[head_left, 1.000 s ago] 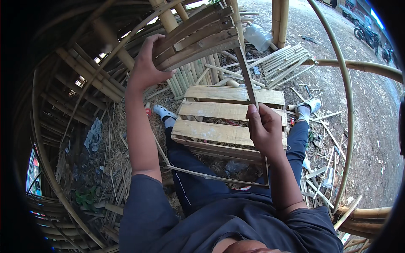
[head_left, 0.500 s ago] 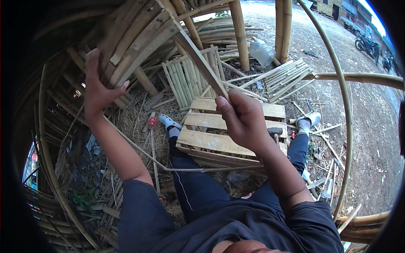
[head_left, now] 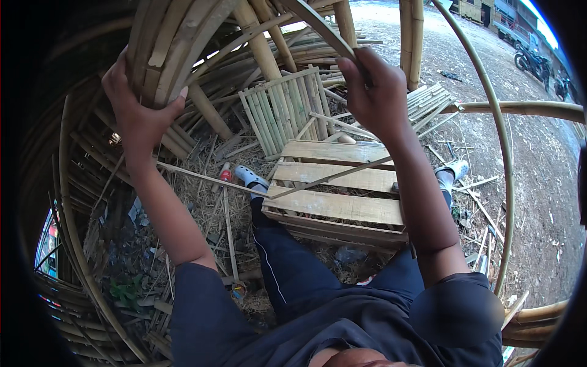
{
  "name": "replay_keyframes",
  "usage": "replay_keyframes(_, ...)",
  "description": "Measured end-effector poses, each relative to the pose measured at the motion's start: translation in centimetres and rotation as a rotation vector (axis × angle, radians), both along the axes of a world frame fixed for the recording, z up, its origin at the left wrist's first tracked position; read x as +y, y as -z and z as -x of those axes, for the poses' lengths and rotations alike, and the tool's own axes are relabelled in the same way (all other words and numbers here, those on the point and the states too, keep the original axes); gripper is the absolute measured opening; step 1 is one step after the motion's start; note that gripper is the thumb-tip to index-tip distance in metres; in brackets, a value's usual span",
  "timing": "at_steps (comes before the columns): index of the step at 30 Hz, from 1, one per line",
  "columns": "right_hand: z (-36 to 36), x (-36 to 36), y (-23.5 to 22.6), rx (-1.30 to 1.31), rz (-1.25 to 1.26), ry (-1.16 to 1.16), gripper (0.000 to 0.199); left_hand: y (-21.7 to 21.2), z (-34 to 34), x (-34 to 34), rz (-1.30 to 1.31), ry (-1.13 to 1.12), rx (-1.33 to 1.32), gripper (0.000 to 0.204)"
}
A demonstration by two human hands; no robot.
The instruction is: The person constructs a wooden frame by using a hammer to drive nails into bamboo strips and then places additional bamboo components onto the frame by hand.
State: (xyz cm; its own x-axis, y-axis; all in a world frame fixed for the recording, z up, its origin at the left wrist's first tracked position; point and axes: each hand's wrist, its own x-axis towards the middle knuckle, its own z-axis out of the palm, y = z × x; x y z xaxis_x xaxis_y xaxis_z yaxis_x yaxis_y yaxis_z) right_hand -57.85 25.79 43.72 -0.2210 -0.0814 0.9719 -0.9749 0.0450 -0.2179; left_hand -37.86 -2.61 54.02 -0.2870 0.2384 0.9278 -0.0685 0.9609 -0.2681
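At the upper left, my left hand (head_left: 142, 116) is closed round a stack of long flat bamboo slats (head_left: 166, 52), its thumb along their near side. Farther right, my right hand (head_left: 380, 92) pinches the end of a single narrow bamboo slat (head_left: 321, 27) between thumb and fingers. That slat slants up and left out of view, so its far end is hidden. A thin bent strip (head_left: 214, 178) passes below both hands, over a slatted wooden crate (head_left: 342, 205) standing between my legs. My right forearm hides part of the crate.
Beyond the crate lean a bamboo slat panel (head_left: 278, 113) and a second panel (head_left: 428, 101). Bamboo posts (head_left: 411, 43) and a curved pole (head_left: 489, 110) stand around me. A red-labelled bottle (head_left: 225, 174) and loose strips lie on the littered ground. Motorcycles (head_left: 533, 64) stand far right.
My right hand has moved up and to the right with its slat. My left hand and the stack have risen slightly. The thin bent strip has shifted upward across the crate.
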Motion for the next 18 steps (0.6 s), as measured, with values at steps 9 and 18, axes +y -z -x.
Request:
replay_keyframes(9, 1.9, 8.0, -6.1, 0.232, 0.445, 0.687, 0.032, 0.1, 5.9, -1.0, -0.322, -0.070, 0.426, 0.106)
replay_keyframes(18, -3.8, 6.8, 21.4, -1.339, -0.248, 0.063, 0.085, 7.7, 12.7, -0.7, -1.048, 0.266, 0.493, 0.114)
